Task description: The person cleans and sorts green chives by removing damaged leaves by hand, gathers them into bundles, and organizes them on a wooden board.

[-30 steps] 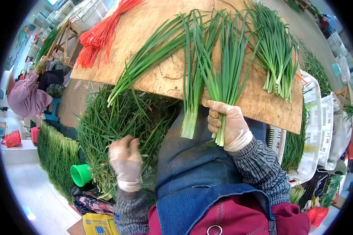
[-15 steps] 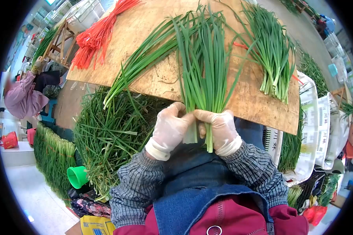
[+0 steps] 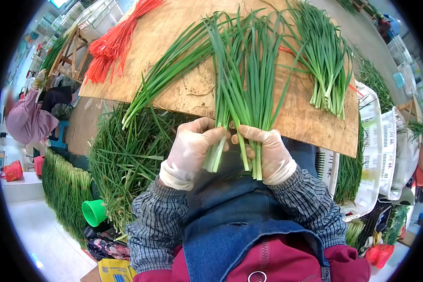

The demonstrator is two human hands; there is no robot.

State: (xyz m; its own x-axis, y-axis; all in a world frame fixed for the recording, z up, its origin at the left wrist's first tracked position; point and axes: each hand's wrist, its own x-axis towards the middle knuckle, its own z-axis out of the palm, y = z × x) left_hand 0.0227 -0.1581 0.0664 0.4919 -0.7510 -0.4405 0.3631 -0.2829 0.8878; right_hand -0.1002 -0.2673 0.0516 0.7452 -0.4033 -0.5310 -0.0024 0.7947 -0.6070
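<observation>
Here, stalks (image 3: 259, 105) in fingers (image 3: 256, 133), greens (image 3: 348, 176) in crate (image 3: 370, 157).

On worktop (image 3: 315, 129): strips (image 3: 109, 50) far left, leafy bundle (image 3: 326, 68) right, stalks (image 3: 259, 89) between, overhanging the near edge. Leaf heap (image 3: 127, 152) below worktop's left front; tub (image 3: 94, 214) left of heap; crates (image 3: 369, 141) right of worktop.

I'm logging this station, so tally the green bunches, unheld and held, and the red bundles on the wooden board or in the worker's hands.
Green, unheld: 2 (left unheld bunch, right unheld bunch)
Green, held: 2 (first held bunch, in the left hand; second held bunch, in the right hand)
Red: 1 (bundle of red strips)
Total: 5
</observation>
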